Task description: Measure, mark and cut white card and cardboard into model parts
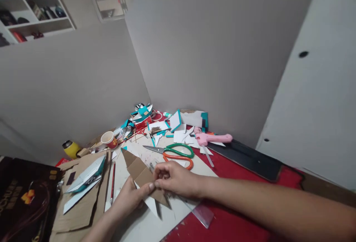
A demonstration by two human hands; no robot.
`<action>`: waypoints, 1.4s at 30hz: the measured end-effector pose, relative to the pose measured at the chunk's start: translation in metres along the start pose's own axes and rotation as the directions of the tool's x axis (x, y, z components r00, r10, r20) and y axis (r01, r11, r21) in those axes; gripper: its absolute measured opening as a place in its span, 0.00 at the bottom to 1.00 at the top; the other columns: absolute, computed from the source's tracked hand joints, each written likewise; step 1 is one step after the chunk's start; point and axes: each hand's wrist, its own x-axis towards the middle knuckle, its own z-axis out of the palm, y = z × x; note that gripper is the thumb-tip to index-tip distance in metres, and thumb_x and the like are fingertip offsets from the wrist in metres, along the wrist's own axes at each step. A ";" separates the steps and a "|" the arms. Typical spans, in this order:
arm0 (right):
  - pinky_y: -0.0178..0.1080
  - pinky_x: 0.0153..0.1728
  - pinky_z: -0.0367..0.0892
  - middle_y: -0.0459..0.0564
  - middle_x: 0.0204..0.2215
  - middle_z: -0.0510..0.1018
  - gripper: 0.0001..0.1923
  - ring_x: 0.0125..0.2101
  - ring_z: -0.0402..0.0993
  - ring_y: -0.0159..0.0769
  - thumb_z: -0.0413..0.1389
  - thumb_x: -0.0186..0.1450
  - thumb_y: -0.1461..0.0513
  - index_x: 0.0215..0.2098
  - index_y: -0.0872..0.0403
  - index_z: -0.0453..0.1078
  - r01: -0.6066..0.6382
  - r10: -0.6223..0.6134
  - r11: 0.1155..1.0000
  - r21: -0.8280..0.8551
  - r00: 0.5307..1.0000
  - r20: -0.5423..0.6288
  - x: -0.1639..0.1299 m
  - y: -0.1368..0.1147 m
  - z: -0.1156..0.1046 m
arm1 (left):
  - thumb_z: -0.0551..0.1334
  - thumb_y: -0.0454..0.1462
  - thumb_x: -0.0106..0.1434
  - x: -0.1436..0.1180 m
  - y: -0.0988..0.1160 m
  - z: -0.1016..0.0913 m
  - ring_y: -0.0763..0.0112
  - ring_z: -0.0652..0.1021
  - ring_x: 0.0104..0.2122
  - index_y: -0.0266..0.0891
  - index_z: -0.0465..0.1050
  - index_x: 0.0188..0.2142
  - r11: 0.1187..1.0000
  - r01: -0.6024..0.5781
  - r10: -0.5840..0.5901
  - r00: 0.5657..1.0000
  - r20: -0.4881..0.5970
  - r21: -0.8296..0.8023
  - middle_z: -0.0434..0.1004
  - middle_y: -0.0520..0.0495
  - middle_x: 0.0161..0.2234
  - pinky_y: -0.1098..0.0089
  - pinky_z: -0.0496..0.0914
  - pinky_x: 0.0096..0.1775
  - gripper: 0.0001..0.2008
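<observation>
A folded piece of cardboard (142,174), brown on the upper face with white showing beneath, is held low over the white work sheet (155,228). My left hand (132,196) is closed on its near left edge, thumb on top. The fingers of my right hand (176,178) are curled in a pinch at its right edge, close to the left thumb; whatever lies between the fingertips is hidden. Just beyond the hands lie scissors (179,150) with one green and one orange handle. A red and black pencil (112,184) rests left of my left hand.
A pink glue gun (213,138) lies at the right, near a long black board (247,160). Paper scraps (178,120) are heaped at the back. On the left are a paper cup (109,140), a yellow bottle (72,150), cardboard sheets (80,216) and a dark box (25,201).
</observation>
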 end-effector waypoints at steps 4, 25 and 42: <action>0.26 0.21 0.59 0.39 0.26 0.69 0.16 0.23 0.64 0.24 0.62 0.52 0.69 0.37 0.55 0.66 0.054 -0.046 0.997 0.063 0.992 -0.120 -0.003 -0.007 -0.009 | 0.67 0.50 0.55 0.000 0.015 0.009 0.67 0.74 0.30 0.37 0.72 0.43 0.999 -0.041 0.041 0.999 -0.011 0.019 0.77 0.47 0.30 0.70 0.67 0.32 0.23; 0.30 0.16 0.67 0.42 0.13 0.71 0.13 0.15 0.68 0.28 0.64 0.54 0.58 0.25 0.55 0.64 0.000 -0.004 0.975 0.222 1.000 0.019 0.007 -0.006 -0.041 | 0.64 0.51 0.59 0.041 0.036 0.008 0.81 0.63 0.16 0.35 0.72 0.38 1.000 0.011 -0.011 0.997 0.079 -0.006 0.68 0.56 0.22 0.75 0.56 0.17 0.21; 0.33 0.18 0.66 0.48 0.22 0.76 0.12 0.19 0.71 0.31 0.61 0.58 0.56 0.29 0.58 0.72 0.122 -0.098 0.975 0.184 0.986 -0.133 0.011 -0.010 -0.042 | 0.70 0.52 0.48 -0.005 0.052 0.026 0.79 0.64 0.16 0.36 0.72 0.29 0.974 0.073 -0.103 0.986 0.131 0.213 0.67 0.55 0.19 0.74 0.57 0.17 0.22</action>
